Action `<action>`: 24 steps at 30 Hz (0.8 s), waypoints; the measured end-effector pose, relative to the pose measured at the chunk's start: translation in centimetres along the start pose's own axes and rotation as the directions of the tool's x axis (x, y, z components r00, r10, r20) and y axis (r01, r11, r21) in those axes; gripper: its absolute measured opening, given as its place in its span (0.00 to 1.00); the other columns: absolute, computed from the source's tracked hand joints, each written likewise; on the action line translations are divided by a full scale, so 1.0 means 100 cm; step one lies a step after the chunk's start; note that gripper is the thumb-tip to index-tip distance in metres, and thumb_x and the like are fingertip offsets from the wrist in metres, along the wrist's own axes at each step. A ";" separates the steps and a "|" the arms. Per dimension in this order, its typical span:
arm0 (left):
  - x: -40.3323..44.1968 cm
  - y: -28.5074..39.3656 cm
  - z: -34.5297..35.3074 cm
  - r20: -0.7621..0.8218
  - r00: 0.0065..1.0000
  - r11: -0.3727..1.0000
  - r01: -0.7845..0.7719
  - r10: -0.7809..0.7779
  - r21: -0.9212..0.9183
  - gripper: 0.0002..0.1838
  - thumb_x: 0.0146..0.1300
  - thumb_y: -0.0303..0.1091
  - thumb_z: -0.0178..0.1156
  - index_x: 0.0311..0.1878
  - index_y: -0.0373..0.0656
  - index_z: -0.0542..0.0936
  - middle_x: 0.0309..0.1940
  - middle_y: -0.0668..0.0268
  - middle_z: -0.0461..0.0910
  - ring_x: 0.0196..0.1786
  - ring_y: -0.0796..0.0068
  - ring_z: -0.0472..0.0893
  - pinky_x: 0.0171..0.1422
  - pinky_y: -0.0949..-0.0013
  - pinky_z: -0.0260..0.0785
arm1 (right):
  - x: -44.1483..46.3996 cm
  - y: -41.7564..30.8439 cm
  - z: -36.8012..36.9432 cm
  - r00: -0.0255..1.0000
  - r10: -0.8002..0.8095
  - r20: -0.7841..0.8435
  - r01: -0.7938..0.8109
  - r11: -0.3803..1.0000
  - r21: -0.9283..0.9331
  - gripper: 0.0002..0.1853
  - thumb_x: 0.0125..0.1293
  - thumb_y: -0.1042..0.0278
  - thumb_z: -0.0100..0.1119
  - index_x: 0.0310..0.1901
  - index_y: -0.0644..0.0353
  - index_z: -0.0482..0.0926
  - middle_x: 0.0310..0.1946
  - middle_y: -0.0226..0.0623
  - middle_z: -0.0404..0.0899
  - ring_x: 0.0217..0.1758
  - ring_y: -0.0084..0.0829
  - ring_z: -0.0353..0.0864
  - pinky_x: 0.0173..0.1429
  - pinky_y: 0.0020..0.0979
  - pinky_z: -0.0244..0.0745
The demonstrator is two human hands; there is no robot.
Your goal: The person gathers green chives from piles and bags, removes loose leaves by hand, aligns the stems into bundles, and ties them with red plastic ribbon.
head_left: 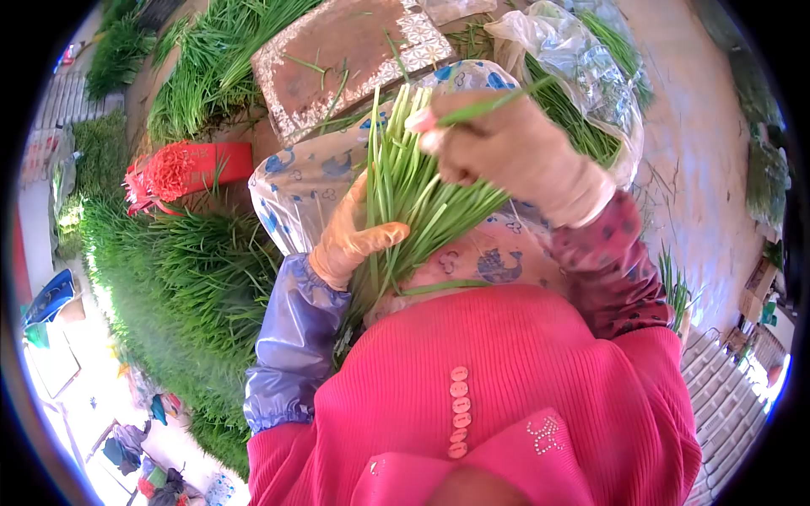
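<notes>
Green stalks with pale ends make up the bundle (413,181) at the centre of the frame, leaning over a lap covered in clear plastic sheeting (291,173) printed with blue whales. The left hand (359,232), in a thin orange-toned glove, grasps this bundle from its left side, the thumb laid across the front of the stalks; that hold probably keeps them gathered, with their pale ends together toward the top of the frame. The right hand (515,152) pinches a loose green blade (494,105) at its fingertips, just above the bundle's right side, perhaps so one piece can be handled apart from the rest. The left forearm, in a shiny violet sleeve (295,337), rises from the lower left with the wrist low beside the stalks; the right one, in a dark red spotted sleeve (612,270), comes in from the right, back of the hand upward, fingers curled. A brown board (333,55) with a patterned border lies beyond the knees at upper centre, seemingly within easy reach. A red box (228,160) sits at left, near a large green heap (186,287), and a clear plastic bag (582,63) of stalks stands at upper right.
</notes>
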State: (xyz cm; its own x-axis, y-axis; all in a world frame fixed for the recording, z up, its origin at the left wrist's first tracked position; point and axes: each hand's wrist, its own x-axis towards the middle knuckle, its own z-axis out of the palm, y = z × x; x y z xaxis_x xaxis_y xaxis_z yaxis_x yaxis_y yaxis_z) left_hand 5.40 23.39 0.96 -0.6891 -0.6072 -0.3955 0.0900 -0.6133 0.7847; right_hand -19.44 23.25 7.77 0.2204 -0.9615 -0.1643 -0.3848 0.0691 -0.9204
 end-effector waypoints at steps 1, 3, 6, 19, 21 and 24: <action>0.000 -0.003 0.001 0.003 1.000 1.000 0.001 -0.001 0.002 0.49 0.51 0.31 0.73 0.73 0.38 0.55 0.64 0.62 0.68 0.66 0.69 0.68 0.71 0.65 0.57 | 0.000 -0.002 0.014 0.992 -0.089 -0.085 0.058 0.946 -0.320 0.15 0.64 0.56 0.58 0.40 0.59 0.82 0.27 0.41 0.83 0.31 0.37 0.83 0.36 0.39 0.77; -0.002 -0.010 0.007 -0.079 0.986 0.979 -0.133 0.146 0.153 0.49 0.52 0.29 0.72 0.74 0.39 0.54 0.66 0.62 0.66 0.68 0.69 0.65 0.72 0.65 0.56 | 0.003 -0.002 0.032 0.994 -0.060 -0.090 0.013 0.894 -0.449 0.14 0.63 0.56 0.58 0.38 0.59 0.82 0.28 0.44 0.82 0.31 0.41 0.83 0.38 0.42 0.77; -0.001 -0.022 0.010 -0.096 0.957 0.955 -0.257 0.273 0.148 0.48 0.51 0.26 0.70 0.74 0.39 0.54 0.68 0.61 0.64 0.69 0.68 0.64 0.73 0.64 0.56 | 0.003 0.014 0.041 0.993 -0.109 -0.050 0.061 0.818 -0.573 0.13 0.61 0.56 0.58 0.34 0.59 0.81 0.28 0.45 0.81 0.32 0.45 0.82 0.39 0.44 0.77; 0.000 0.006 -0.009 -0.004 0.983 0.941 0.175 -0.184 -0.291 0.40 0.51 0.36 0.68 0.67 0.33 0.63 0.58 0.54 0.75 0.56 0.61 0.78 0.64 0.61 0.69 | -0.076 0.060 -0.053 0.924 0.171 -0.342 0.131 0.699 0.703 0.09 0.68 0.67 0.55 0.44 0.63 0.79 0.22 0.31 0.78 0.24 0.22 0.78 0.28 0.21 0.70; -0.001 0.003 -0.016 -0.017 0.972 0.935 0.222 -0.236 -0.277 0.39 0.51 0.36 0.67 0.66 0.32 0.65 0.55 0.53 0.77 0.54 0.61 0.79 0.63 0.61 0.70 | -0.107 0.074 -0.085 0.895 0.233 -0.380 0.154 0.639 0.754 0.12 0.69 0.64 0.55 0.47 0.62 0.78 0.23 0.32 0.79 0.23 0.24 0.77 0.27 0.20 0.69; -0.004 0.006 -0.019 -0.039 0.973 0.933 0.207 -0.228 -0.296 0.36 0.51 0.34 0.66 0.64 0.31 0.67 0.50 0.53 0.80 0.47 0.62 0.82 0.56 0.63 0.76 | -0.171 0.108 -0.126 0.753 0.596 -0.279 -0.519 0.799 0.304 0.12 0.67 0.63 0.56 0.43 0.63 0.79 0.26 0.38 0.80 0.26 0.25 0.78 0.28 0.24 0.70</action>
State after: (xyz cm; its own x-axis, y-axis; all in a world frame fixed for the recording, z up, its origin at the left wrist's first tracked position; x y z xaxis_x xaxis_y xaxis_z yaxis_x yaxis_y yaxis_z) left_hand 7.05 22.29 0.70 -0.6629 -0.4707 -0.5822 0.1541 -0.8467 0.5092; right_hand -38.68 37.08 5.09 -0.3132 -0.7573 -0.5731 -0.1498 0.6353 -0.7576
